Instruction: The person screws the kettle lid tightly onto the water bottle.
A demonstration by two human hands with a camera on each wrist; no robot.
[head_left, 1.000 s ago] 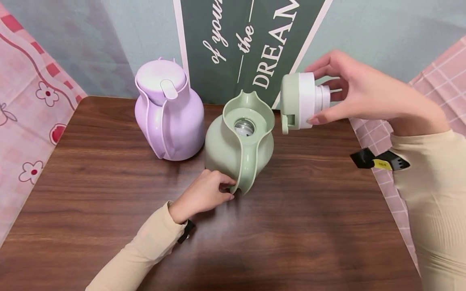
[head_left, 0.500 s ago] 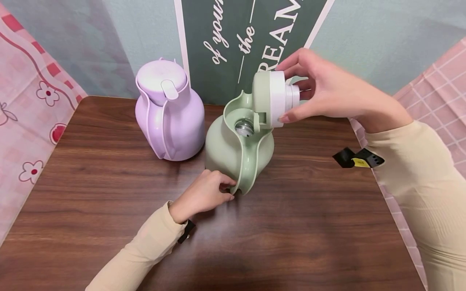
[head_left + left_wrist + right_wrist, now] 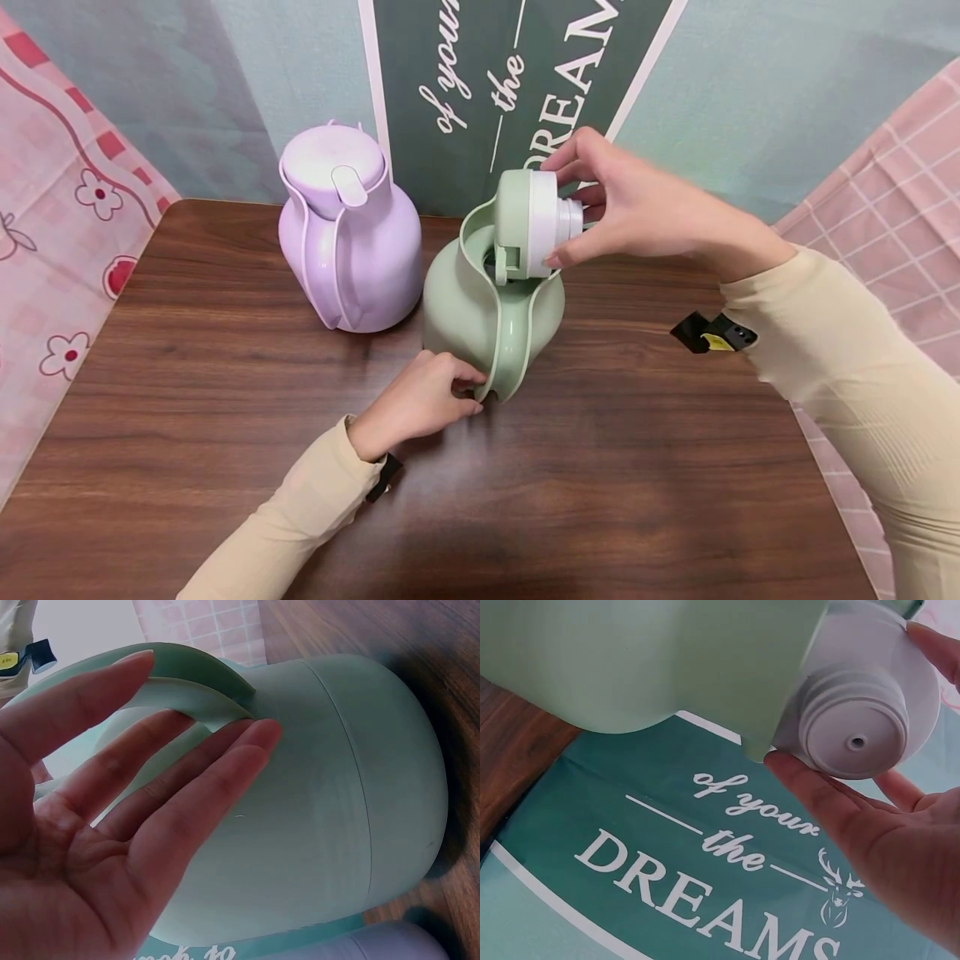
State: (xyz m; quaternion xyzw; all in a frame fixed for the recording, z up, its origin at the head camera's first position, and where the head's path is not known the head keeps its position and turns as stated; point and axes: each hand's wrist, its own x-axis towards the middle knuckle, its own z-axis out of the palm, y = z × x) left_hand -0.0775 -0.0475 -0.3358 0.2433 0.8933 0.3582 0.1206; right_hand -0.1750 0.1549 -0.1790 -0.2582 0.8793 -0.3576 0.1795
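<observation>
A pale green vacuum jug [image 3: 461,304] stands upright on the table, its lid off. My left hand [image 3: 423,396] is at the lower end of its handle [image 3: 513,346]; in the left wrist view, thumb and fingers lie on either side of that handle [image 3: 187,694]. My right hand [image 3: 637,204] holds the green and white lid [image 3: 516,221] on its side over the jug's mouth, which it partly hides. The lid's white threaded stopper [image 3: 859,731] points right in the head view, toward my palm. Fingertips and thumb grip the white rim.
A lilac vacuum jug [image 3: 382,258] with its lid on stands close to the left of the green one. Behind both hangs a cloth with a dark green lettered panel [image 3: 450,167]. Wooden tabletop [image 3: 600,467] spreads in front; patterned pink cloths border both sides.
My right hand has brought the lid leftward from beside the green jug to over its mouth, lowering it slightly at the end. My left hand and both jugs stay where they were.
</observation>
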